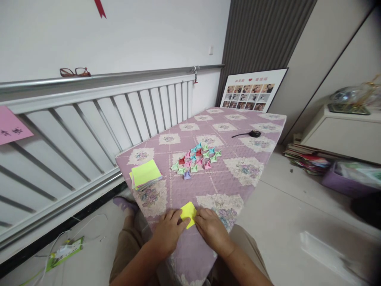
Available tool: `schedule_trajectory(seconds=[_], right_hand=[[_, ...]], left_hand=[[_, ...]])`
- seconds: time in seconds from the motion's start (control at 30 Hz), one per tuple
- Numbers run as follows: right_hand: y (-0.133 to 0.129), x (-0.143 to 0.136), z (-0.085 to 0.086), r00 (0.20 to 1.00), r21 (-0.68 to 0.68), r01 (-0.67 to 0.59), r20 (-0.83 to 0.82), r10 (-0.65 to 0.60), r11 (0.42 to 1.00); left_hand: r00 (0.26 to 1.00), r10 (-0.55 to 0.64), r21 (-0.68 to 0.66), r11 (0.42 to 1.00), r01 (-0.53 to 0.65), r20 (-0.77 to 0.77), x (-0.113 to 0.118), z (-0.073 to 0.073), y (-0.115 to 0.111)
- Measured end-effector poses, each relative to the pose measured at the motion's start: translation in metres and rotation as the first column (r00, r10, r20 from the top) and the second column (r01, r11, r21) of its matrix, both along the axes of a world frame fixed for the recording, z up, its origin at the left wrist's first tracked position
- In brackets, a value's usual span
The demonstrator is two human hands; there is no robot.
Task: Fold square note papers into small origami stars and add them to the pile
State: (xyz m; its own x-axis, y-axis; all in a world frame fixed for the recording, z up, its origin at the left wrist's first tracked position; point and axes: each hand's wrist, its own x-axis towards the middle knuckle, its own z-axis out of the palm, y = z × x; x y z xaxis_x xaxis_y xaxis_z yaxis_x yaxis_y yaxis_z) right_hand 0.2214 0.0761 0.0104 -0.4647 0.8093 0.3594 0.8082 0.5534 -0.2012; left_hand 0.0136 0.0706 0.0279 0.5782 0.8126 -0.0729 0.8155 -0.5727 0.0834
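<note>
A small folded square of yellow paper (188,212) lies turned corner-up on the near end of the table. My left hand (169,231) grips its left side, the thumb pressing on the lower edge and the fingers along the left corner. At the right corner, my right hand (212,229) presses with its fingers held together; the fingertips partly hide that edge. Beyond the hands stand several small folded paper pieces (195,158) in pink, green, blue, red and purple, grouped close together. To the left rests a stack of paper sheets (146,174) with a yellow-green one on top.
A purple flowered cloth covers the table (190,254). A black round object with a strap (254,134) lies at its far right. The white radiator (131,115) borders the left side, with glasses (75,72) on the pipe above. A photo board (253,91) leans behind.
</note>
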Motion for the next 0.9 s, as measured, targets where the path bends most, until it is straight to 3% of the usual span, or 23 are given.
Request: schedule_trajectory(seconds=[0.2,0.43,0.63,0.9], right_hand=[[-0.008,0.007,-0.003,0.997,-0.038,0.009,-0.073,-0.012,0.999],[-0.018,0.008,0.003,0.974,-0.122,0.181,-0.112,-0.195,0.976],[0.002,-0.008,0.019,0.933,-0.235,0.353,0.018,-0.358,0.906],[0.014,-0.019,0.025,0.891,-0.346,0.431,0.016,-0.454,0.834]], left_hand=[[1.000,-0.014,-0.013,1.000,0.014,-0.010,-0.001,-0.002,0.001],[1.000,-0.009,-0.042,0.999,0.008,-0.018,0.000,0.004,0.001],[0.999,-0.010,-0.054,0.999,0.007,-0.045,0.002,0.007,0.001],[0.998,-0.058,-0.012,0.998,0.058,0.033,-0.011,-0.011,0.000]])
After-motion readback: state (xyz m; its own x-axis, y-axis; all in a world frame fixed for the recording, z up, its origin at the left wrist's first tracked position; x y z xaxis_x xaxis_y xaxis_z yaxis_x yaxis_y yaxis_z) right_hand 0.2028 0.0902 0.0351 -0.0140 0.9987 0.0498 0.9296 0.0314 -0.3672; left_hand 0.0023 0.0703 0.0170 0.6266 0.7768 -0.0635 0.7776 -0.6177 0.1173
